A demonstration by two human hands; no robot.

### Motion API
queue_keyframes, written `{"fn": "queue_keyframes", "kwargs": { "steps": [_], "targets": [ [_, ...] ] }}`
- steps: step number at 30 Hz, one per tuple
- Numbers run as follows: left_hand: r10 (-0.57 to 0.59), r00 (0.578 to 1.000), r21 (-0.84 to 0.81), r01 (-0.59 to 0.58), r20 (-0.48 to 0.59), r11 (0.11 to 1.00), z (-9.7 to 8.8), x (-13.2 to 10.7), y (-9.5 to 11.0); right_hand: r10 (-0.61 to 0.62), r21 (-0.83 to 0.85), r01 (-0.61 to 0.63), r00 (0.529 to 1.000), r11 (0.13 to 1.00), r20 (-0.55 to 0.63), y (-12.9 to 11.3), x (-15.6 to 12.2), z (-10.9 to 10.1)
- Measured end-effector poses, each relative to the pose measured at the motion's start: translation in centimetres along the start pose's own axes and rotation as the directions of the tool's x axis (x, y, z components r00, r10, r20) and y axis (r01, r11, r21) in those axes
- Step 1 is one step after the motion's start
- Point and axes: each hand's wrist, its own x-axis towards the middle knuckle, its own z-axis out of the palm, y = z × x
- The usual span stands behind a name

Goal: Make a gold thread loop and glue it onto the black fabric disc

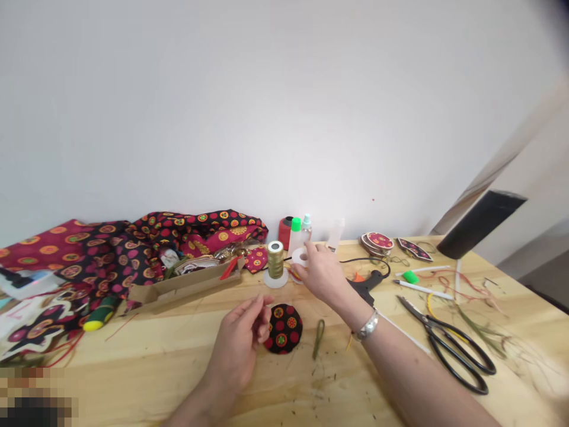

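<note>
My left hand (240,335) is above the table with its fingers curled in and the thumb laid against them; whether anything is inside is hidden. Its fingertips overlap the left edge of a round black patch (285,332) with red and yellow flower dots; I cannot tell if they touch. Further forward, my right hand (322,270) has thumb and fingers around a white-flanged spool (301,257). Just left of that spool, a cone of olive-green thread (275,263) stands upright. A short looped olive cord (319,339) lies right of the patch.
Black-handled scissors (444,344), a white pen (422,289) and loose threads lie at right. A black glue gun (368,287) is partly behind my right wrist. A cardboard tray (186,287) and patterned fabric (133,249) fill the left. Small bottles (296,234) stand by the wall.
</note>
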Motion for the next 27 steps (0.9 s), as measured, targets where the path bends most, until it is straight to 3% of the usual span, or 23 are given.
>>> {"fn": "queue_keyframes", "kwargs": {
  "steps": [3,6,8,11,14,17,20,23,27],
  "targets": [
    [-0.004,1.000,0.008,0.004,0.005,1.000,0.1,0.0,0.0,0.014,0.025,-0.015,0.999,1.000,0.039,0.2,-0.1,-1.2],
    [-0.002,1.000,0.020,0.002,0.006,1.000,0.2,0.0,0.0,0.040,0.143,-0.044,0.999,0.989,0.033,0.6,-0.3,-5.4],
    [-0.003,1.000,0.025,0.003,0.011,1.000,0.2,0.0,-0.1,0.108,0.202,-0.091,0.991,0.975,-0.075,1.1,-0.2,-9.2],
    [0.002,1.000,0.037,-0.002,0.020,0.999,0.1,0.2,-0.3,0.160,0.144,-0.123,0.947,0.982,-0.278,1.9,0.6,-14.2],
    [0.005,0.999,0.061,-0.007,0.034,0.998,0.1,0.3,-0.5,0.192,0.094,-0.167,0.866,0.981,-0.462,3.1,1.9,-17.0],
    [0.034,0.998,0.130,-0.040,0.053,0.991,0.1,0.2,-0.7,0.215,0.058,-0.222,0.795,0.973,-0.568,4.8,3.6,-17.7],
    [0.051,0.997,0.181,-0.062,0.063,0.981,0.2,0.1,-0.8,0.216,0.034,-0.249,0.760,0.968,-0.613,6.7,5.4,-17.3],
    [0.022,0.998,0.174,-0.031,0.052,0.984,0.1,0.2,-0.8,0.239,0.054,-0.253,0.789,0.966,-0.567,8.3,6.7,-16.0],
    [0.000,0.999,0.165,-0.009,0.052,0.986,0.0,0.3,-0.7,0.316,0.064,-0.318,0.860,0.946,-0.400,9.5,7.2,-13.4]
  ]
}}
